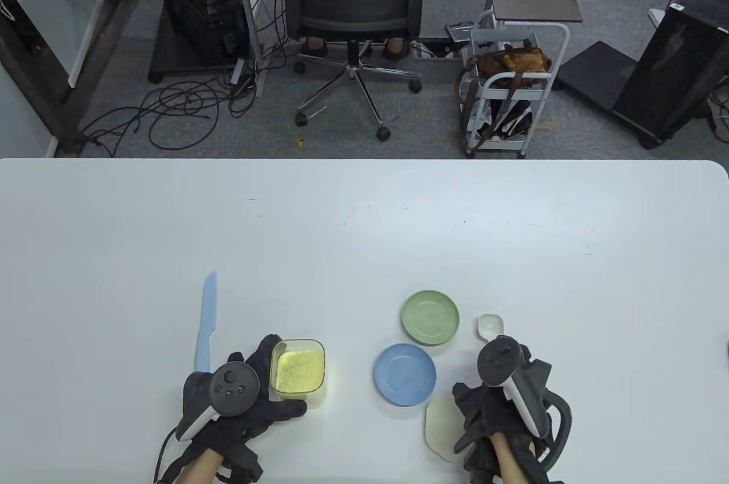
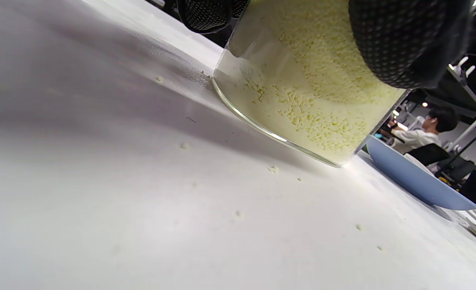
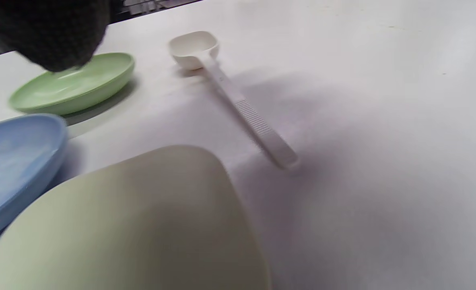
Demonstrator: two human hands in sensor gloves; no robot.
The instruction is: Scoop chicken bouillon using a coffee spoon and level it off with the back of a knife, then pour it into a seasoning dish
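A clear glass container (image 1: 300, 368) of yellow chicken bouillon (image 2: 302, 100) stands on the table near the front left. My left hand (image 1: 285, 378) grips it, fingers (image 2: 205, 14) on the far side and thumb on the near side. A light blue knife (image 1: 205, 322) lies flat to the left of that hand, untouched. The white coffee spoon (image 3: 229, 86) lies on the table at the right, its bowl (image 1: 490, 325) pointing away. My right hand (image 1: 484, 401) hovers just behind it and holds nothing. A green dish (image 1: 430, 317) and a blue dish (image 1: 405, 374) sit between the hands.
A cream lid or dish (image 3: 141, 225) lies under my right hand near the front edge. Loose bouillon crumbs (image 2: 273, 169) dot the table around the container. The white table (image 1: 364, 222) stretches far beyond the objects. An office chair (image 1: 359, 5) and a cart (image 1: 512, 80) stand past it.
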